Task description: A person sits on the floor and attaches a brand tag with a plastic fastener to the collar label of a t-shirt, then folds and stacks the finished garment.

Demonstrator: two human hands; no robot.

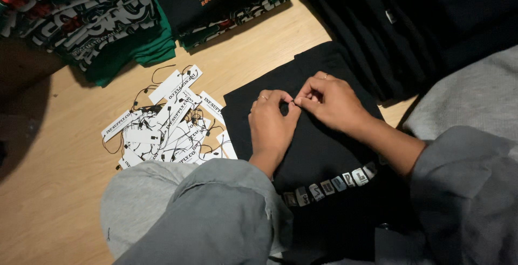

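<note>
Both the left hand (271,124) and right hand (329,102) pinch, fingertips together, something too small to identify atop the folded black shirt (318,151). Left of the shirt lies a heap of white hang tags (164,124); beyond it, stacks of folded printed shirts (102,19).

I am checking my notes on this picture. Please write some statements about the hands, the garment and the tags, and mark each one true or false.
1. Both hands, left hand and right hand, meet over the black folded garment. True.
2. The pile of white tags lies on the garment. False: it lies on the wooden floor beside it.
3. The right hand wears a ring. True.
4. The green shirt stack is under the hands. False: it lies farther away.
</note>
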